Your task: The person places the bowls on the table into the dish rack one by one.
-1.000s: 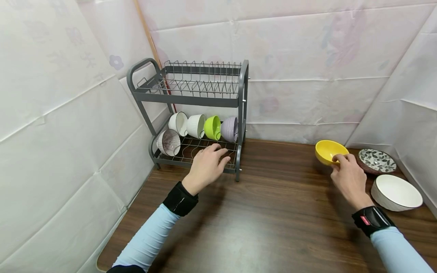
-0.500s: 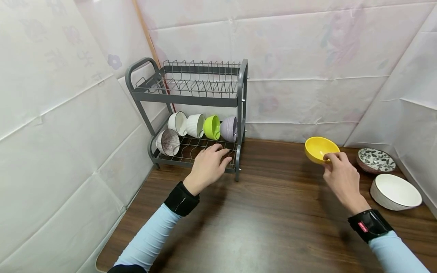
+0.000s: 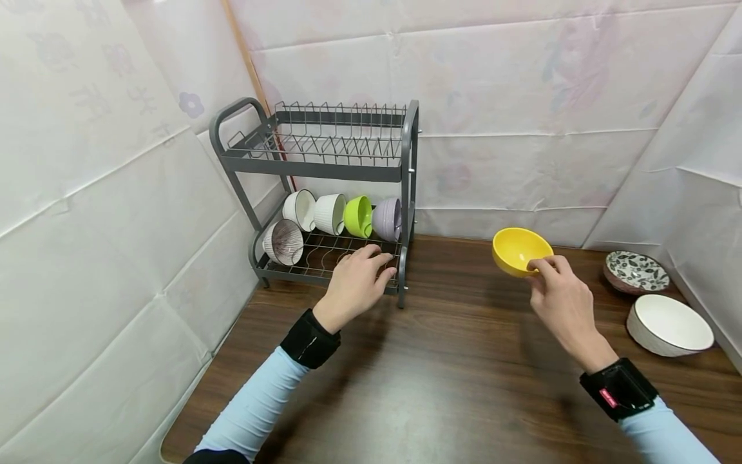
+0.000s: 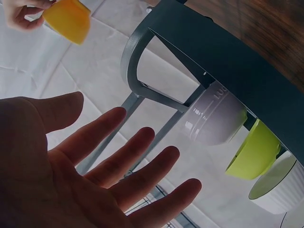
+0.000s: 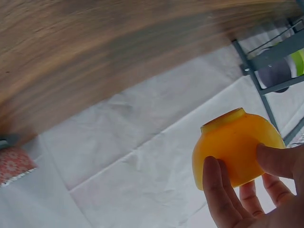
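Note:
A yellow bowl [image 3: 514, 250] is pinched at its near rim by my right hand [image 3: 563, 305], held up over the right half of the table; in the right wrist view the thumb and fingers lie on either side of the bowl [image 5: 237, 147]. My left hand [image 3: 355, 280] hovers at the front of the dish rack's lower tier, fingers spread and holding nothing. Behind it stand tilted bowls in a row: a lavender bowl [image 3: 387, 219], a lime green bowl [image 3: 358, 216], a white ribbed bowl [image 3: 330, 214] and a white bowl [image 3: 299, 210]. A brown-lined bowl [image 3: 284, 242] leans at the front left.
The grey two-tier dish rack [image 3: 313, 170] stands at the back left, its upper tier of wire slots. On the right of the wooden table [image 3: 452, 386] are a leaf-patterned bowl [image 3: 636, 270] and a large white bowl [image 3: 671, 325]. White sheeting [image 3: 551, 116] hangs around the back and sides.
My right hand has carried the yellow bowl leftward, away from the leaf-patterned bowl. The left hand stays almost in place by the rack.

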Action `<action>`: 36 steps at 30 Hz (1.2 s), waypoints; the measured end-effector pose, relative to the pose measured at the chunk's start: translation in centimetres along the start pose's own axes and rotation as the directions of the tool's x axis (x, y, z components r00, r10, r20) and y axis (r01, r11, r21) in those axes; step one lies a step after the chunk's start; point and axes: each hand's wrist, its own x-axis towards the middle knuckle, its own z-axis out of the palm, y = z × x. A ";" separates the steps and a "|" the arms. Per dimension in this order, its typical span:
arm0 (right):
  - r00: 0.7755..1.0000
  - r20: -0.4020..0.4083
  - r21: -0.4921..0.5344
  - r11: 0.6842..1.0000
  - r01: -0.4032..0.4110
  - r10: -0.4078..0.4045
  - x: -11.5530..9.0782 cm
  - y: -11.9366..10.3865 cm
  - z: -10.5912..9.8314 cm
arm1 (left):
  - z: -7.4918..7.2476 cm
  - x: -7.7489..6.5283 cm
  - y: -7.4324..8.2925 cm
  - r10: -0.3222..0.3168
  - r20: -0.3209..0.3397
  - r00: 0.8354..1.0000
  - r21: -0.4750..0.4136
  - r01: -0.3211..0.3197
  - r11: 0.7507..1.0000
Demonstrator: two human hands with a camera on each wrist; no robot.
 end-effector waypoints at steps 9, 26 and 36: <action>0.999 -0.007 0.027 0.998 0.054 -0.054 0.4 -2.0 -0.4 | -0.2 0.2 0.3 0.022 -0.011 1.000 -0.021 -0.022 1.000; 0.989 0.065 0.057 0.990 0.132 -0.135 0.3 -5.7 -1.0 | -0.7 0.6 2.2 0.109 -0.090 0.990 -0.080 -0.117 0.990; 0.976 0.068 0.113 0.973 0.200 -0.208 0.1 -8.0 -1.2 | -0.7 0.4 4.2 0.238 -0.157 0.959 -0.248 -0.271 0.930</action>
